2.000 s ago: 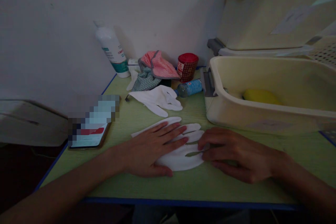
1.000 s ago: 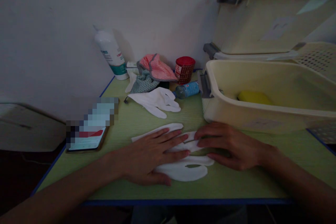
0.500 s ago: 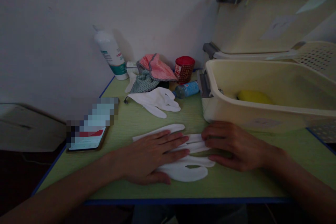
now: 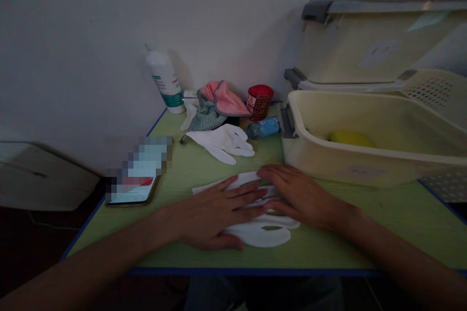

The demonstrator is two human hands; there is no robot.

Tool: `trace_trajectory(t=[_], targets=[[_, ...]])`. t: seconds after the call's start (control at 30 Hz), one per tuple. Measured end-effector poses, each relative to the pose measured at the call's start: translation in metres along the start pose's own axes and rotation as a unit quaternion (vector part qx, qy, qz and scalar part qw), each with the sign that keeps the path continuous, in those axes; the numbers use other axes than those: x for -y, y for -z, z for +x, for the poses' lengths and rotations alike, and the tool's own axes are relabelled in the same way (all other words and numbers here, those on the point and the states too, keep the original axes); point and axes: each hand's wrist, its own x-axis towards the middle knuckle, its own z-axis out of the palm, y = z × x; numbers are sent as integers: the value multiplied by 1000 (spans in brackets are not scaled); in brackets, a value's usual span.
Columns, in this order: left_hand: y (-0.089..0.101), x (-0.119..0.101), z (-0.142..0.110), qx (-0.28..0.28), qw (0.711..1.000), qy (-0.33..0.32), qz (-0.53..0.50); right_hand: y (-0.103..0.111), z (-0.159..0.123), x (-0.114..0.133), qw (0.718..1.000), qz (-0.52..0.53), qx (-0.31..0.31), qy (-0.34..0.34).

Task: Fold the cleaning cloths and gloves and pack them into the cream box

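Note:
A white glove (image 4: 260, 236) lies flat on the green table (image 4: 328, 252), its fingers pointing right. My left hand (image 4: 215, 214) rests on its palm part, flat with fingers spread, covering much of it. Over the glove's upper fingers lies my right hand (image 4: 299, 197), palm down, fingers stretched out and touching the cloth. Neither hand grips anything. A second white glove (image 4: 222, 141) lies just beyond, spread out loosely.
A phone (image 4: 140, 170) lies at the left. Behind stand a white bottle (image 4: 166, 80), pink cloth (image 4: 224, 97), grey-green cloth (image 4: 206, 116), red container (image 4: 260, 102) and lying small bottle (image 4: 264, 128). At right, a cream bin (image 4: 350, 165) holds a yellow object (image 4: 352, 138).
The glove's fingers were spread apart and straightened. My right hand went from bent fingers at the fingertips to lying flatter, farther left on the upper fingers. My left hand stayed on the glove.

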Motion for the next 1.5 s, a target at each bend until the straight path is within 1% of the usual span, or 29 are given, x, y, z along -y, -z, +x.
trace_trajectory(t=[0.17, 0.33, 0.43, 0.53, 0.63, 0.73, 0.8, 0.87, 0.93, 1.0, 1.23, 1.5], targets=[[0, 0, -1, 3, 1000, 5, -1, -4, -1, 1, 997, -77, -24, 6], [-1, 0, -1, 10, 1000, 5, 8, -5, 0, 2, 993, -106, -52, -2], [-1, -1, -1, 11, 1000, 4, 5, -5, -1, 2, 993, -102, -54, 0], [0, -1, -1, 7, 1000, 4, -1, -5, -3, 2, 995, -86, -42, -9], [-1, -1, -1, 1, 1000, 7, -4, -6, -5, 2, 998, -39, -38, -30], [-2, -1, -1, -5, 1000, 8, -2, -6, -5, 1, 997, 22, -62, -45], [-1, -1, -1, -2, 1000, 9, -2, -6, -5, 0, 996, 53, -67, -31], [-1, -1, -1, 4, 1000, 10, -1, -7, -4, 0, 996, 67, -58, -5], [0, -1, -1, 3, 1000, 11, -3, -7, -4, -1, 997, 67, -44, 14], [0, -1, -1, -2, 1000, 6, -5, -8, -3, -1, 997, 62, -37, 16], [-1, -1, -1, 2, 1000, 7, 2, -7, 1, 1, 998, 40, -48, -26], [-1, -1, -2, -4, 1000, 3, -5, -8, 2, 3, 998, 7, -56, -29]])
